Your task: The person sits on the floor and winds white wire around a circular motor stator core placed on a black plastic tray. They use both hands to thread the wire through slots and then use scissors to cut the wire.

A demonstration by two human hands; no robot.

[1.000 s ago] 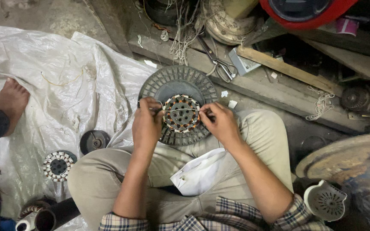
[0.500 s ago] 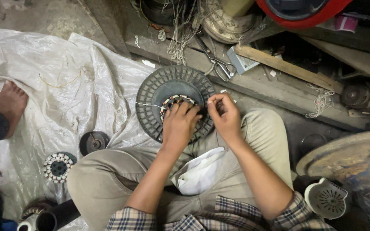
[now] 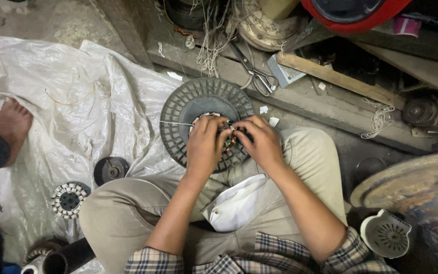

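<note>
A round wound motor stator [image 3: 227, 143] rests on a dark grey ribbed fan cover [image 3: 188, 111] lying on my lap. My left hand [image 3: 205, 144] lies over the stator's left and middle, fingers curled on it. My right hand [image 3: 261, 141] pinches at its right edge, close against the left hand's fingertips. A thin wire [image 3: 176, 123] sticks out leftward from under the left hand. Most of the stator is hidden by both hands.
Another stator [image 3: 68, 199] and a black round part [image 3: 110, 169] lie on a white plastic sheet [image 3: 51, 96] at left, beside another person's bare foot [image 3: 11, 127]. Scissors [image 3: 254, 73], a wooden strip [image 3: 340, 78], string and motor parts crowd the far side. A white vented cover [image 3: 386, 234] sits right.
My left hand has slid from the stator's left edge across onto its top, covering it. The two hands have come together. The right hand stays at the right edge.
</note>
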